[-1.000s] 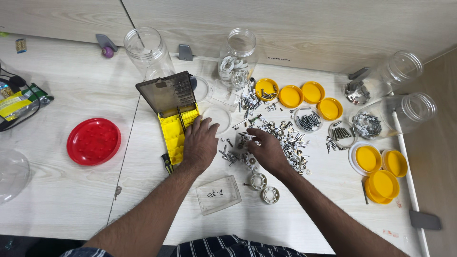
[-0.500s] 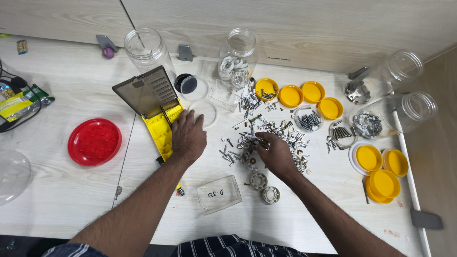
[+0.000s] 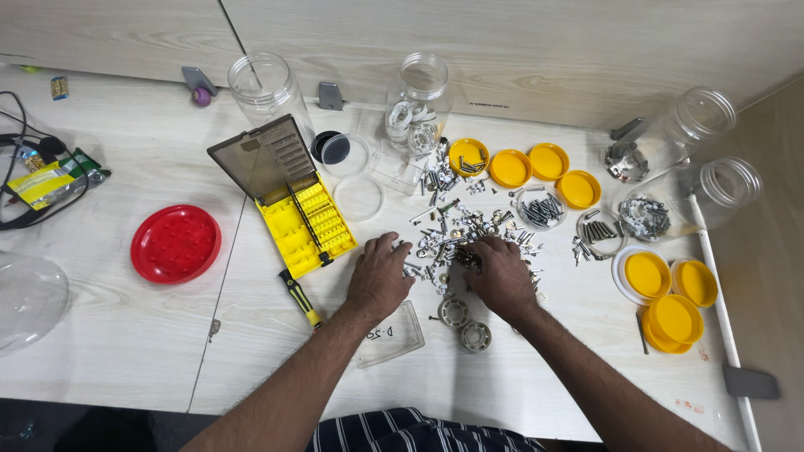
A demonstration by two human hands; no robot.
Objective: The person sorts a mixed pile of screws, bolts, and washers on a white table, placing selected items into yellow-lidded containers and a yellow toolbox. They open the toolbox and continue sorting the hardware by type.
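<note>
Sorting is barely underway: your left hand [image 3: 378, 280] rests flat and empty, your right hand [image 3: 501, 276] curls over the still-scattered screw pile [image 3: 459, 230], grip unclear.

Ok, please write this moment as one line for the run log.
left hand: flat on table beside screw pile | right hand: on pile, fingers curled | yellow bit case: open | screwdriver: lying left of left hand
</note>
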